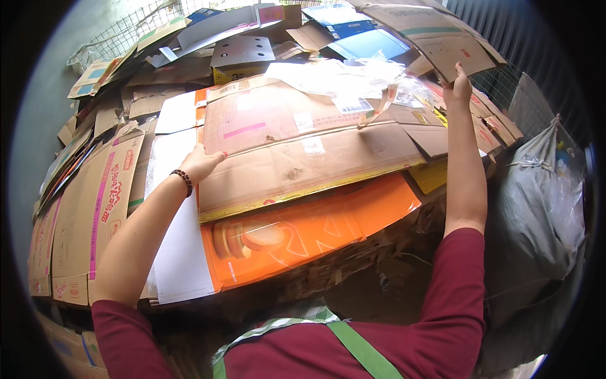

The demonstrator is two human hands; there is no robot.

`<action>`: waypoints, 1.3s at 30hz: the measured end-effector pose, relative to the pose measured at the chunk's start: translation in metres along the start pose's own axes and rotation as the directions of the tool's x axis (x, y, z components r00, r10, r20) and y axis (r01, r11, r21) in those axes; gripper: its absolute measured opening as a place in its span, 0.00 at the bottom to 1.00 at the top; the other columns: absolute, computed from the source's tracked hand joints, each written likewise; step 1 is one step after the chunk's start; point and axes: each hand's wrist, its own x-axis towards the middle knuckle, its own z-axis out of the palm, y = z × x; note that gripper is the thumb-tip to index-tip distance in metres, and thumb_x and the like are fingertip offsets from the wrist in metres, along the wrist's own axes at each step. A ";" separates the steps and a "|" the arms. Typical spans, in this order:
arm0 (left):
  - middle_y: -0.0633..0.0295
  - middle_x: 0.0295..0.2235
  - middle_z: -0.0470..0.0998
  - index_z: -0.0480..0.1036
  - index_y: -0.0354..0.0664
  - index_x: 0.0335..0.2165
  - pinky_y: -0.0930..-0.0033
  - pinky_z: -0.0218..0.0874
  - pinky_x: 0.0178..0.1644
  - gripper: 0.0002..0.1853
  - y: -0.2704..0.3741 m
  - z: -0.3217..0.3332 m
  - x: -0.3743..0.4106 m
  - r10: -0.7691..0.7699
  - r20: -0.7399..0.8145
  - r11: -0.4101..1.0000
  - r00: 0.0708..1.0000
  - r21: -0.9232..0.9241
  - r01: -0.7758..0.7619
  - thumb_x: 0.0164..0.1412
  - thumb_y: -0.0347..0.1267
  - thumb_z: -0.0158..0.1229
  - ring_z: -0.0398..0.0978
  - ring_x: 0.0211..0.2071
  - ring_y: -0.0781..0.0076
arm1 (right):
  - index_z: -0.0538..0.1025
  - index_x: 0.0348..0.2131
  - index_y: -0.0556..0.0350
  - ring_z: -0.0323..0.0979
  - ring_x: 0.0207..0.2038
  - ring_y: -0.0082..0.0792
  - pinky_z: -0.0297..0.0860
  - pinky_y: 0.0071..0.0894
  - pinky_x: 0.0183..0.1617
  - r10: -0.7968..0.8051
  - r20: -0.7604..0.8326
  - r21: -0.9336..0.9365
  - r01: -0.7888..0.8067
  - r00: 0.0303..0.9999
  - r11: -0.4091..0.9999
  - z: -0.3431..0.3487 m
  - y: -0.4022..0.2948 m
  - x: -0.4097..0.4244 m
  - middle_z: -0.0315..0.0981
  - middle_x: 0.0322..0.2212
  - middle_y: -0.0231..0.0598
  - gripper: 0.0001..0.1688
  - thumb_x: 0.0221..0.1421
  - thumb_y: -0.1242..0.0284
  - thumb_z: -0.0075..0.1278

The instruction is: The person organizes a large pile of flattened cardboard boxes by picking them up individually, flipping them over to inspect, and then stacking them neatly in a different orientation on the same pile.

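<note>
My right hand (458, 90) is raised at the far right of the pile, gripping the near edge of a flattened brown cardboard box (435, 35) with a green stripe. That box slants up toward the back. On the left edge of a large flattened brown carton (303, 163) lies my left hand (201, 163), thumb on top. Whether its fingers hook under the edge is hidden. Yellow tape runs along the carton's front edge. Beneath it sticks out an orange printed cardboard sheet (293, 241), with a white cardboard panel (180, 256) at its left.
Clear plastic film (393, 80) lies on the carton's back part. More flattened cartons (90, 213) lean at the left. A box with round holes (242, 51) and blue cardboard (369, 43) are behind. At the right stands a tied white sack (539, 203) near a corrugated wall (497, 28).
</note>
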 end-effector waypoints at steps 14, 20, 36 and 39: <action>0.59 0.32 0.77 0.71 0.38 0.40 0.71 0.71 0.30 0.24 -0.019 -0.020 0.057 -0.418 0.215 0.656 0.883 -0.600 0.457 0.52 0.43 0.67 0.77 0.28 0.73 | 0.69 0.46 0.60 0.74 0.26 0.30 0.68 0.24 0.22 0.581 -0.079 -0.373 -0.564 0.810 0.737 -0.130 0.073 -0.033 0.78 0.36 0.51 0.26 0.65 0.56 0.35; 0.51 0.40 0.78 0.69 0.36 0.48 0.58 0.76 0.41 0.23 0.002 -0.024 0.041 0.043 0.349 0.350 0.936 -0.883 0.313 0.57 0.35 0.64 0.80 0.37 0.61 | 0.79 0.30 0.55 0.75 0.24 0.22 0.65 0.17 0.25 0.731 0.089 -0.805 -0.384 0.676 0.453 -0.059 0.044 -0.070 0.81 0.26 0.40 0.35 0.63 0.44 0.36; 0.44 0.36 0.78 0.66 0.22 0.47 0.67 0.73 0.35 0.26 0.222 -0.319 -0.064 0.473 -0.268 0.753 0.839 -0.372 -0.543 0.64 0.40 0.48 0.78 0.26 0.62 | 0.71 0.52 0.59 0.69 0.52 0.38 0.62 0.39 0.57 -0.183 0.834 -0.230 0.630 0.521 0.742 0.035 -0.083 -0.179 0.72 0.49 0.46 0.39 0.57 0.44 0.50; 0.45 0.38 0.76 0.65 0.24 0.48 0.66 0.71 0.38 0.27 0.229 -0.338 -0.098 0.495 -0.370 0.739 0.786 -0.296 -0.605 0.65 0.41 0.47 0.76 0.29 0.61 | 0.59 0.61 0.56 0.60 0.61 0.50 0.54 0.48 0.66 -0.163 0.914 -0.247 0.829 0.372 0.502 0.026 -0.082 -0.244 0.61 0.59 0.51 0.52 0.49 0.47 0.61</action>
